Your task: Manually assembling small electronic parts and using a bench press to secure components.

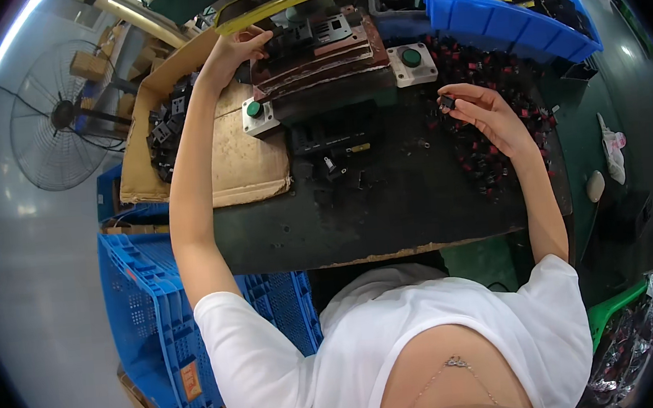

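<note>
Head view:
- Cardboard box (250, 164) holding black parts (170, 124).
- Left hand (230, 56), fingers curled at a dark piece (282, 45) on the brown fixture (316, 70); whether it grips, I cannot tell.
- Right hand (490, 113) pinches a small black component (447, 104) over a heap of red-and-black pieces (484, 162).

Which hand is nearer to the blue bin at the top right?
Right. The right hand, holding a small black part, is below the blue bin in the picture; the left hand is well to its left, near the brown block's left end.
</note>
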Motion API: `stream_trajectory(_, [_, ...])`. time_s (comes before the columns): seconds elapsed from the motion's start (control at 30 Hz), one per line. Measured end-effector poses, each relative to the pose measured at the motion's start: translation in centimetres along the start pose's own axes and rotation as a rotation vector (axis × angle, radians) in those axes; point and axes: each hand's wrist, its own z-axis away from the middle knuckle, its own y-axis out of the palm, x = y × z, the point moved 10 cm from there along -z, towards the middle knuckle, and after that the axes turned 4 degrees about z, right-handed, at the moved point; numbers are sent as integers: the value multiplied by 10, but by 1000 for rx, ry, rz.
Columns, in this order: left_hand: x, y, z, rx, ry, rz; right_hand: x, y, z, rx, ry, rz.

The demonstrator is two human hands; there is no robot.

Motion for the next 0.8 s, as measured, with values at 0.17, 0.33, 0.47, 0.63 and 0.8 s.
stream_trajectory(0.17, [2, 2, -4, 32, 56, -28, -4, -9, -1, -37, 50, 89])
stream_trajectory(0.33, [4, 9, -2, 45, 18, 5, 8, -26, 2, -104, -30, 76])
stream_trajectory(0.47, [5, 10, -7, 65, 36, -50, 3, -29, -1, -117, -36, 96])
stream_trajectory(0.63, [-3, 7, -5, 32, 173, -107, 6, 6, -6, -87, -40, 93])
stream_trajectory(0.8, [13, -25, 21, -129, 238, 322, 12, 32, -15, 10, -17, 2])
